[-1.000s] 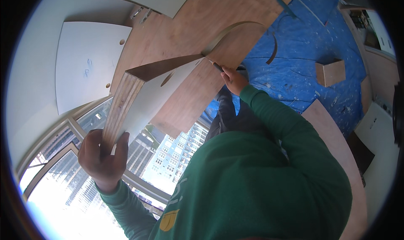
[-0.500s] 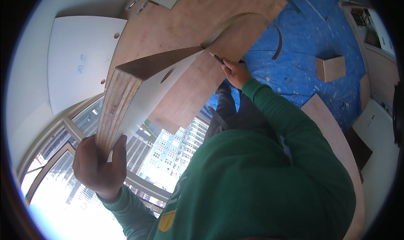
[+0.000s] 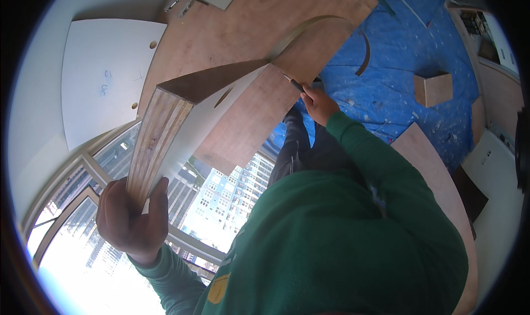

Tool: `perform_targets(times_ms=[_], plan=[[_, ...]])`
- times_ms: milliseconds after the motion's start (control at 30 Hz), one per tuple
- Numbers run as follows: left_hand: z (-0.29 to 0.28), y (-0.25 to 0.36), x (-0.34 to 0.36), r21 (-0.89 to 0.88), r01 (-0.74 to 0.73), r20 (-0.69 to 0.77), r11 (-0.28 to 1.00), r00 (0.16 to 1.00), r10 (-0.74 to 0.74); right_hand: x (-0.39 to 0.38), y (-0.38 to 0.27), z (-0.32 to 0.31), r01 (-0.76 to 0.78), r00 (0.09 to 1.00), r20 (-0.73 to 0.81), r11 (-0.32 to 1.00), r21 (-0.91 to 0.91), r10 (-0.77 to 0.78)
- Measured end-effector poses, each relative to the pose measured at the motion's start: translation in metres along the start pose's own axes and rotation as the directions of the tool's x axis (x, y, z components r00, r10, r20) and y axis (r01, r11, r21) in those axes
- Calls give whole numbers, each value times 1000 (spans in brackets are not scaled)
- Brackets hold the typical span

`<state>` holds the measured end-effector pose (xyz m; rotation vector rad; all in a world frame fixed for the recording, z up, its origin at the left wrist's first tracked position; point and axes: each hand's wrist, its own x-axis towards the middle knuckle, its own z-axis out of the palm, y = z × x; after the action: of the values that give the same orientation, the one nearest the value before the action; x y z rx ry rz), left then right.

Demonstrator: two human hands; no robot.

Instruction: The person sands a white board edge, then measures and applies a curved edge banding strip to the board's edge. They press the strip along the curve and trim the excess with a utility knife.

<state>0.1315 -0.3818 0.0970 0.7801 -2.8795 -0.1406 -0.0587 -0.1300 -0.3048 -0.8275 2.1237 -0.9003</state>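
My left hand [image 3: 131, 221] grips the near end of a thick layered wooden panel [image 3: 160, 133], fingers on one side and thumb on its white face. The panel stands on edge, tilted, and reaches away toward the wooden work surface. Along its top edge runs a brown strip of edge banding [image 3: 215, 80], whose loose far end [image 3: 365, 53] curls up and over to the right. My right hand [image 3: 319, 104] is closed round the dark handle of a slim tool [image 3: 296, 84] with a thin tip, perhaps a knife or chisel. That tip is near the panel's far corner.
A plywood sheet [image 3: 265, 17] spreads beneath the panel. Blue plastic sheeting [image 3: 364, 102] covers the floor at right, with a small wooden box [image 3: 433, 90] on it. A white door panel [image 3: 105, 78] with two round holes lies at left, by a window [image 3: 66, 243].
My right hand and the tool have drawn back slightly to the right and toward me, away from the panel's far corner. The panel has shifted slightly right; my left hand keeps its grip.
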Motion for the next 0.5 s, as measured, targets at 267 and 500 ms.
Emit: perform_targets(times_ms=[267, 500], plan=[[0, 0, -3, 43, -24, 0, 999, 1000, 24, -15, -6, -21, -64, 988, 152, 975, 214, 31], [0, -1, -8, 65, -65, -3, 996, 998, 66, 18, -20, -11, 6, 992, 120, 966, 257, -38]])
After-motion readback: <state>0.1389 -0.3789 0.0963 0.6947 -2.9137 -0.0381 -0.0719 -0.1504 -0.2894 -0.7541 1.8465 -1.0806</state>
